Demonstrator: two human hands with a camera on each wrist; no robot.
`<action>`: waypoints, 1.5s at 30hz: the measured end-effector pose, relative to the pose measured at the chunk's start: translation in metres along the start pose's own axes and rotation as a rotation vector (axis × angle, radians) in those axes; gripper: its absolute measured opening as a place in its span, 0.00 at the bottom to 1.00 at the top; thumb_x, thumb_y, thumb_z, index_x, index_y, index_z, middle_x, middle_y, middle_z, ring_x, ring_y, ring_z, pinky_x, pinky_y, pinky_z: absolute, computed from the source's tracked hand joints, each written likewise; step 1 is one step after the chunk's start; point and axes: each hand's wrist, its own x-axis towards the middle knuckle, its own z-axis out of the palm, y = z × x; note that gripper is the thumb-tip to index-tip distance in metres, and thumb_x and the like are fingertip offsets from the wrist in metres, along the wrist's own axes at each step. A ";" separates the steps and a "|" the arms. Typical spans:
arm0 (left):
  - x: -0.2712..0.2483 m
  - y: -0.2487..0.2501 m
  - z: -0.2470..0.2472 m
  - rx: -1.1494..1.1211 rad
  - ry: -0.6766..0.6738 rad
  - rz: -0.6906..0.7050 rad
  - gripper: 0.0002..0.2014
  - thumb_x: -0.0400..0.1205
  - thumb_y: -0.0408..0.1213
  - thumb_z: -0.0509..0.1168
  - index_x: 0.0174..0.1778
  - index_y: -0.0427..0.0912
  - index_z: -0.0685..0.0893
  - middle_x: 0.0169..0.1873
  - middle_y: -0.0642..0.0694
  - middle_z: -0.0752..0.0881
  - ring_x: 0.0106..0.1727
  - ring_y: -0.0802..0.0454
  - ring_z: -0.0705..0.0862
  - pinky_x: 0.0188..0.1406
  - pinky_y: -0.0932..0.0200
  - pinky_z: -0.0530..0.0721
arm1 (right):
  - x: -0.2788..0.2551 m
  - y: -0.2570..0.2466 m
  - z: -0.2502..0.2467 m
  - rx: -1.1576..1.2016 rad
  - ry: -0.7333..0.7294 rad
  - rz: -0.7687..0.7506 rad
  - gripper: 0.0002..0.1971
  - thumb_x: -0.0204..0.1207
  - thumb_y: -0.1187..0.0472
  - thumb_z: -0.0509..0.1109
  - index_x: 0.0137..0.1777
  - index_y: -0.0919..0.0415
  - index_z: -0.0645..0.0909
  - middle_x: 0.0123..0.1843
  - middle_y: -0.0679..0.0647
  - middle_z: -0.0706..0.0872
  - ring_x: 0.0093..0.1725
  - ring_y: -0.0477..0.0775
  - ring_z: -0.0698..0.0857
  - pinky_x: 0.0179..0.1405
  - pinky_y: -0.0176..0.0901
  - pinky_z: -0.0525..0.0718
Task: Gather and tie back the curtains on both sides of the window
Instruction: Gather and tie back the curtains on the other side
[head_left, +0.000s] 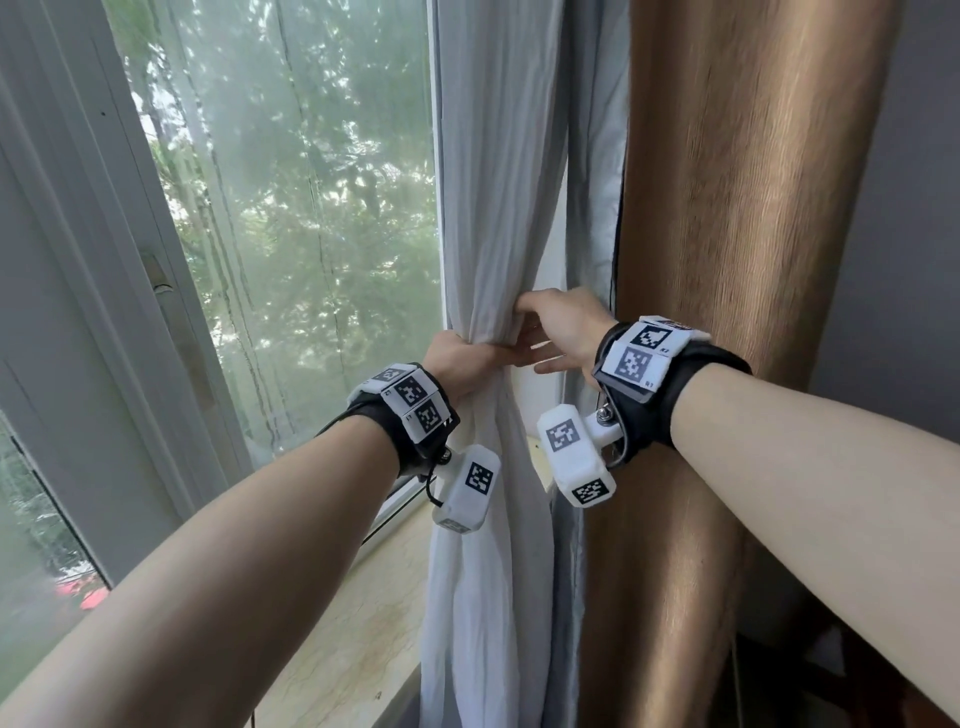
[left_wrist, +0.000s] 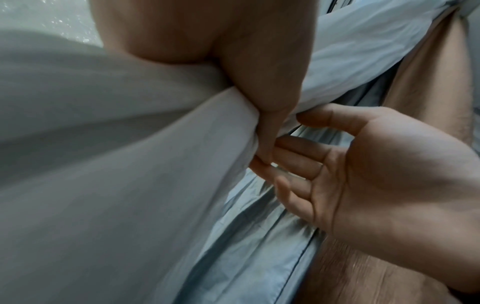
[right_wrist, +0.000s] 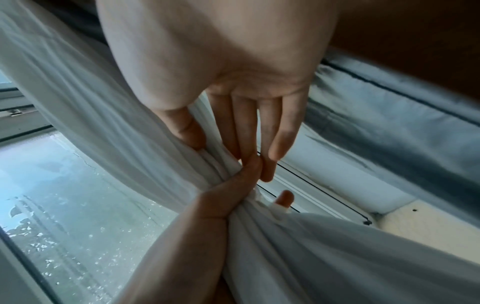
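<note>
While left hand (head_left: 462, 358) cinches soft crumpled white curtain (head_left: 488, 208), right hand (head_left: 558, 332), fingers straight, touches its folds

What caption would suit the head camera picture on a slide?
Left hand grips the gathered white curtain beside the window, while the right hand touches its folds with straight fingers.

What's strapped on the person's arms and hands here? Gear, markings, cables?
Both forearms bare, no sleeves or gloves. Left hand and right hand each have a black wrist strap carrying white blocks with black-and-white square fiducial tags, plus a white tagged camera pod underneath. Thin black cable at the left.
</note>
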 end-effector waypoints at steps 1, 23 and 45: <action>0.000 0.001 0.001 -0.009 -0.022 -0.016 0.24 0.65 0.36 0.88 0.56 0.39 0.93 0.48 0.42 0.94 0.43 0.47 0.93 0.49 0.48 0.94 | -0.001 -0.001 -0.002 -0.012 0.040 -0.008 0.17 0.73 0.55 0.73 0.52 0.68 0.91 0.44 0.60 0.96 0.40 0.62 0.96 0.32 0.44 0.89; -0.012 -0.009 0.018 -0.094 -0.029 0.122 0.23 0.70 0.38 0.86 0.60 0.42 0.90 0.51 0.43 0.93 0.53 0.45 0.93 0.59 0.43 0.92 | -0.008 0.020 -0.020 -0.083 0.227 0.052 0.22 0.48 0.59 0.81 0.47 0.62 0.92 0.41 0.61 0.95 0.43 0.66 0.95 0.47 0.67 0.95; -0.019 -0.003 -0.008 0.025 0.065 0.074 0.14 0.73 0.28 0.80 0.51 0.40 0.87 0.42 0.42 0.90 0.47 0.41 0.91 0.47 0.49 0.93 | -0.023 0.006 0.002 0.249 0.010 -0.021 0.11 0.53 0.53 0.66 0.34 0.56 0.82 0.45 0.53 0.90 0.47 0.55 0.84 0.50 0.53 0.76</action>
